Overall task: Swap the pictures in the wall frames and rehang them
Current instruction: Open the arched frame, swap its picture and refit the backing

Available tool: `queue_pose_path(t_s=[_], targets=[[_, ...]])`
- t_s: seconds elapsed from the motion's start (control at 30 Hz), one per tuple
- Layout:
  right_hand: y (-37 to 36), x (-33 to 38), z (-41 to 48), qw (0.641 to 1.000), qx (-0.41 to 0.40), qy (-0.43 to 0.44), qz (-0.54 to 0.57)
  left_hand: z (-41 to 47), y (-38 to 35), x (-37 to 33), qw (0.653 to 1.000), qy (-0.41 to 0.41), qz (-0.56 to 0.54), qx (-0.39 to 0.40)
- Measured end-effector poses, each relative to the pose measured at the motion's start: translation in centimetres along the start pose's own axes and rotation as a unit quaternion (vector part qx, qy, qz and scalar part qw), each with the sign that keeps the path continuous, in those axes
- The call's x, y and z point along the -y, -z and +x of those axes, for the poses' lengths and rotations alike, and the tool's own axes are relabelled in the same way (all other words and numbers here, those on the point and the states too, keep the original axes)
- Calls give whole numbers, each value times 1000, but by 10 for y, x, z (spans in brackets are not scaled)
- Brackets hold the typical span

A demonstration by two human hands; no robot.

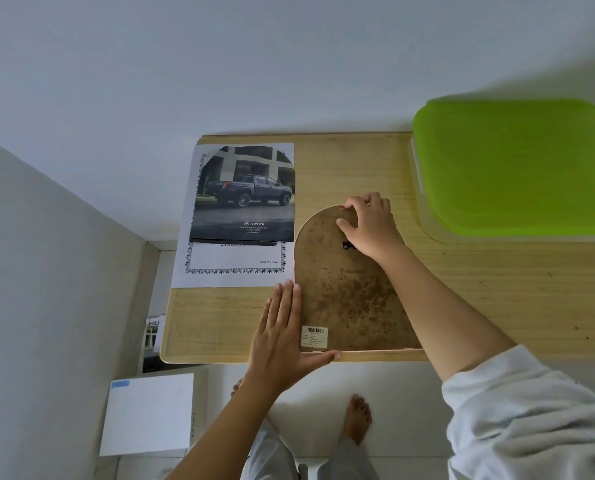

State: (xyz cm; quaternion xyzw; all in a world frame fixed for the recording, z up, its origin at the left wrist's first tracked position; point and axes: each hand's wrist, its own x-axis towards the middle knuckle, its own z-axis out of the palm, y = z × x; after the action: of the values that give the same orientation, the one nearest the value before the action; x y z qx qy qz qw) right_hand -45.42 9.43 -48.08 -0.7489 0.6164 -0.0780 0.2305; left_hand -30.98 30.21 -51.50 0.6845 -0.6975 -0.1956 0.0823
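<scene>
Fingers (287,303) of the left hand (282,336) lie straight and flat on the lower left edge of the arched frame back (351,299), which lies at the near edge of the pale wooden table (496,289). Its brown board is mottled, with a barcode sticker (314,337) near that corner. The right hand (370,226) pinches the arch top. Farther left, a pickup print (244,195) marked "TOYOTA" overlaps a bordered sheet (233,265) reading "MADE IN CHINA".
</scene>
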Motion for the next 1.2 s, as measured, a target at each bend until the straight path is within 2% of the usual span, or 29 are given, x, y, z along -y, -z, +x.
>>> queue_pose_path(t_s=[0.2, 0.4, 0.53, 0.87, 1.0, 1.1, 1.2], targets=[[5, 3, 7, 999, 4, -24, 28, 1, 0, 4, 1000, -3, 7, 5], [11, 11, 5, 998, -51, 23, 32, 1, 1, 2, 1000, 5, 2, 2], [14, 4, 0, 998, -27, 37, 31, 0, 2, 2, 1000, 5, 2, 4], [12, -22, -32, 998, 22, 8, 52, -7, 4, 7, 1000, -13, -17, 4], [11, -36, -63, 993, -27, -64, 94, -8, 6, 7, 1000, -18, -17, 0], [9, -43, -94, 971, -81, -155, 165, -10, 4, 8, 1000, -23, -17, -2], [0, -45, -115, 955, -98, -187, 207, -12, 1, 10, 1000, -25, -18, 2]])
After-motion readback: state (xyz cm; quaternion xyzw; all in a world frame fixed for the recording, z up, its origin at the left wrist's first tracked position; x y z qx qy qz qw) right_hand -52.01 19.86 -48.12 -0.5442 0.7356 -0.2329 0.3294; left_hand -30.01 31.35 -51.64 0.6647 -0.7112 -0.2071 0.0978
